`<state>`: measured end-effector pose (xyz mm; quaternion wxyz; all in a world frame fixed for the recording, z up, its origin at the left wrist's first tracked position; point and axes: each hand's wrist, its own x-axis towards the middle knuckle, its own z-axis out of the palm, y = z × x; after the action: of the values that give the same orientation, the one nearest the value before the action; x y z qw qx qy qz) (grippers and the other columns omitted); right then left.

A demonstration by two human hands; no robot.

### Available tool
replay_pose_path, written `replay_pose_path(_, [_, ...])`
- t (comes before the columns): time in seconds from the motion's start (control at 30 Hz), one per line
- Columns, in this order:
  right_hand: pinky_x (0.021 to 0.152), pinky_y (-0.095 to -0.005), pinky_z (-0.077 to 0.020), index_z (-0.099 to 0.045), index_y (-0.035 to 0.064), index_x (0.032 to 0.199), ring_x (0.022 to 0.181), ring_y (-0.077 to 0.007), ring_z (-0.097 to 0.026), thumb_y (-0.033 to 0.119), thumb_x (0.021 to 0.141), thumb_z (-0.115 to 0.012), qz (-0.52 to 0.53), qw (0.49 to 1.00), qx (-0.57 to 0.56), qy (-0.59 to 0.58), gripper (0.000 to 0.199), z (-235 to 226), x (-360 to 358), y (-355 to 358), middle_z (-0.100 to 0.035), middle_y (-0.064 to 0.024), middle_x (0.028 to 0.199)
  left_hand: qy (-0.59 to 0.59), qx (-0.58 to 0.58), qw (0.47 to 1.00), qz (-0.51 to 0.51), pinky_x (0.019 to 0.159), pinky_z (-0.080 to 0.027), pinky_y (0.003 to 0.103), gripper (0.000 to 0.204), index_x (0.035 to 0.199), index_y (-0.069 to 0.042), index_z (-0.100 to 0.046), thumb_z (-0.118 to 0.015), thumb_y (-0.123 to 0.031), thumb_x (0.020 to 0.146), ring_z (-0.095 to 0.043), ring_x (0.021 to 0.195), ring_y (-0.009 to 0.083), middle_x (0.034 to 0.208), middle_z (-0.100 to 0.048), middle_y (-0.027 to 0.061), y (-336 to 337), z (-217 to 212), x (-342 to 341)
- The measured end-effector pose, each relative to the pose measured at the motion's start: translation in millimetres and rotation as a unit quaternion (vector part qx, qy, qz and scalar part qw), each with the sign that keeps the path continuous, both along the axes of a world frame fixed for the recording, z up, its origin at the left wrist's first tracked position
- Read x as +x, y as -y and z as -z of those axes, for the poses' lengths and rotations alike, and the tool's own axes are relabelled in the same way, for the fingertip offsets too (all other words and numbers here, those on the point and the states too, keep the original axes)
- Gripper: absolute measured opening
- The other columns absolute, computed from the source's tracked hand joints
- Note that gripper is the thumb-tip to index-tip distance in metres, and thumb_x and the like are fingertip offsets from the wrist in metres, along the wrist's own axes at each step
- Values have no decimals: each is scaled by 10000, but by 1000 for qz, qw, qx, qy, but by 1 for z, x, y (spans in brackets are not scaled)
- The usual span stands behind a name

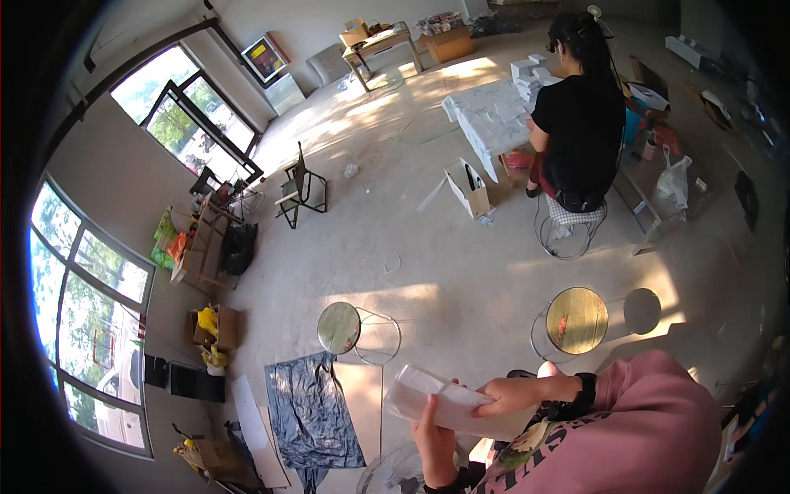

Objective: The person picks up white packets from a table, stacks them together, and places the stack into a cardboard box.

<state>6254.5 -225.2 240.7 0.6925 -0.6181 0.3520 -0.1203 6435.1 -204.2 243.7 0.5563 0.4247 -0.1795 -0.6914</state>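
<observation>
In front of my body I hold a flat white packet (424,395), soft and rectangular like a folded sleeve or thin bag; its exact kind is not clear. My left hand (436,440) is closed round its lower edge, with the thumb across the face. From the right, my right hand (518,397) lies over the packet's other end, its fingers bent against the surface. Its fingertips are partly hidden. A pink sleeve covers my right arm, and dark bands circle both wrists.
Two round stools (578,319) stand just beyond my hands. Dark plastic sheeting (313,412) lies at the lower left. Farther off, a person in black (580,123) sits at a covered table (485,115) with white boxes. A folding chair (302,188) stands near the open door.
</observation>
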Motion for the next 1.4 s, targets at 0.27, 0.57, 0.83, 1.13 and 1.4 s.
replay_pose_path(0.27, [755, -300, -449, -530, -16, 1137, 846, -179, -600, 300, 859, -552, 90, 995, 19, 38, 422, 9, 4, 109, -636, -137, 944, 4, 6, 997, 74, 871, -438, 470, 515, 1273, 42, -267, -519, -152, 868, -531, 1006, 338, 1048, -515, 208, 137, 6, 4])
replay_pose_path(0.57, [763, -284, -444, -526, -27, 1138, 875, -154, -588, 323, 874, -556, 96, 993, -51, 57, 439, 14, -21, 270, -634, -129, 958, 39, -3, 995, 87, 832, -457, 455, 434, 1195, 63, -364, -525, -136, 844, -545, 981, 326, 1031, -524, 200, 310, -10, -30])
replay_pose_path(0.83, [746, -297, -447, -565, -34, 1072, 824, -180, -601, 310, 859, -569, 233, 971, -19, 46, 405, 17, -69, 360, -642, -140, 908, 33, 10, 974, 222, 837, -473, 426, 408, 1185, 61, -384, -534, -117, 849, -579, 950, 329, 1023, -559, 223, 445, 0, -82])
replay_pose_path(1.13, [763, -285, -459, -580, -17, 1062, 838, -148, -593, 235, 818, -640, 472, 874, 107, 35, 355, 11, -113, 467, -640, -77, 934, -13, 90, 885, 456, 830, -484, 360, 368, 1162, 38, -448, -558, -156, 869, -591, 951, 251, 1024, -590, 165, 609, 16, -169])
replay_pose_path(1.4, [738, -275, -473, -584, -17, 1035, 830, -139, -598, 146, 788, -644, 669, 720, 185, -20, 302, 0, -132, 530, -636, -73, 918, 15, 39, 734, 678, 826, -403, 248, 403, 1115, -5, -554, -565, -327, 873, -535, 954, 116, 1011, -596, 44, 717, 19, -250])
